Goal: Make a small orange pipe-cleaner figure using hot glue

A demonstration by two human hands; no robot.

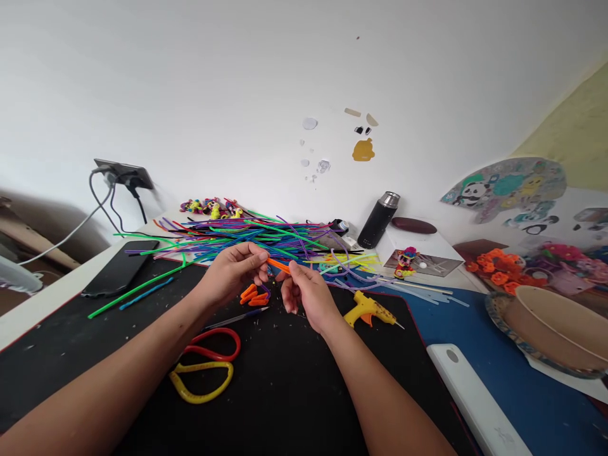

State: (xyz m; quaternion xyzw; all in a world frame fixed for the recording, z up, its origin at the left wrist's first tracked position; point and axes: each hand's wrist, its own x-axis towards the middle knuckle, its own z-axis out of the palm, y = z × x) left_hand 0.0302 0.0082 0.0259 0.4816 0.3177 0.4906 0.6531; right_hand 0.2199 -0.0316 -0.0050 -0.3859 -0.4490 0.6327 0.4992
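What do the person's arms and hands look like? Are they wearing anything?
Both forearms are bare, with no sleeves showing. The left hand and right hand wear no gloves. No watch, bracelet or ring can be seen on either wrist or on the fingers that show.

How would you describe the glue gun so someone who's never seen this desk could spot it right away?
Start at the black mat covering the desk, then follow its right edge, just beyond the right hand. There lies the glue gun, on its side, nozzle pointing right. It is bright yellow with an orange trigger, a chunky pistol shape unlike the thin pipe cleaners behind it.
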